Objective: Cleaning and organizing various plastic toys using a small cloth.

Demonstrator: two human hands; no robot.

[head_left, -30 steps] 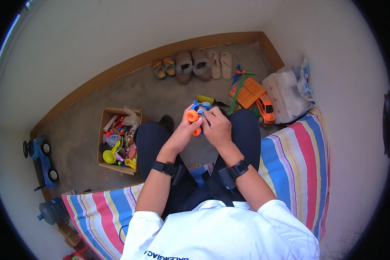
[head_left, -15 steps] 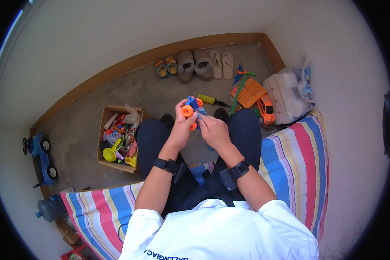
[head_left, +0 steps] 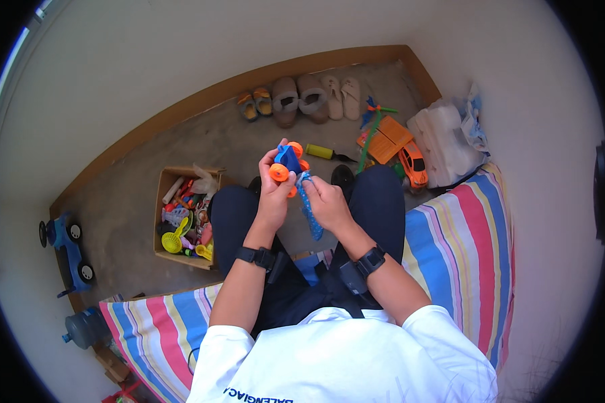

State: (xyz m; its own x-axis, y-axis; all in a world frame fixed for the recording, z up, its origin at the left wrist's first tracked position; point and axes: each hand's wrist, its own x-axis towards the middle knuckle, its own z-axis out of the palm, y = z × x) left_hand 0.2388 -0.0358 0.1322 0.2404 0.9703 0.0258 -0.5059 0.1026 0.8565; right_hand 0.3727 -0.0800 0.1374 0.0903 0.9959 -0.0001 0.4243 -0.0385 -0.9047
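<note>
At the centre we have the toy car [head_left: 289,159], blue with orange wheels [head_left: 279,172], held up between the knees and above the floor. Taking it as our clock centre, with twelve away from us, our left hand [head_left: 273,196] is at about seven o'clock, its fingers wrapped round the car. Our right hand [head_left: 331,203], between four and five, pinches the upper end of a dotted blue balloon [head_left: 309,211], which hangs toward five.

As for progress, we judge the car whole, since four wheels seem to be on it. The balloon looks limp and unfilled, so nothing suggests air has gone in. Whether its mouth joins the car we cannot tell; the fingers hide that spot.

Further out, a yellow pump [head_left: 320,152] lies on the floor between two and three o'clock, touched by neither hand. The orange car [head_left: 413,164] sits at three, slippers [head_left: 286,101] at twelve, and the cardboard box [head_left: 181,258] of toys at eight.
</note>
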